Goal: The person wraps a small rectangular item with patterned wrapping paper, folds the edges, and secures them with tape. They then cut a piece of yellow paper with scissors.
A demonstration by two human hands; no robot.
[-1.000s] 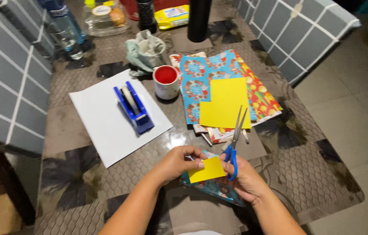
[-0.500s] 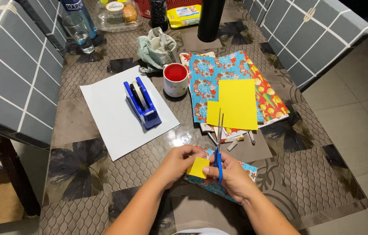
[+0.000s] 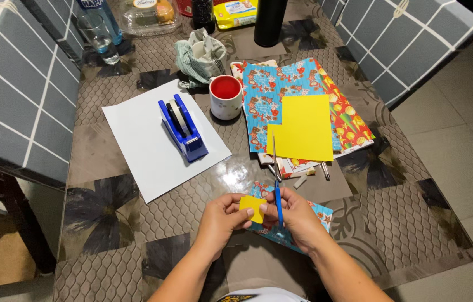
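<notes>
The small yellow paper piece sits between the two hands, above the near edge of the desk. The left hand pinches it from the left, thumb and fingers closed on its edge. The right hand is clamped around the blue handles of the scissors, whose closed-looking blades point away from the person, up toward the stack of papers; the handle end lies just beside the yellow piece, and the right fingers touch the piece's right side. Under both hands lies a scrap of blue patterned wrapping paper.

Farther back, a large yellow sheet rests on sheets of blue and red patterned wrapping paper. A white mug stands just left of them, its inside red (whether that is liquid or the glaze I cannot tell). Behind it a second cup is stuffed with a crumpled cloth. A blue tape dispenser with a roll in it stands on a white sheet. At the far edge are a clear plastic box holding food, a plastic bottle and a dark cylinder
</notes>
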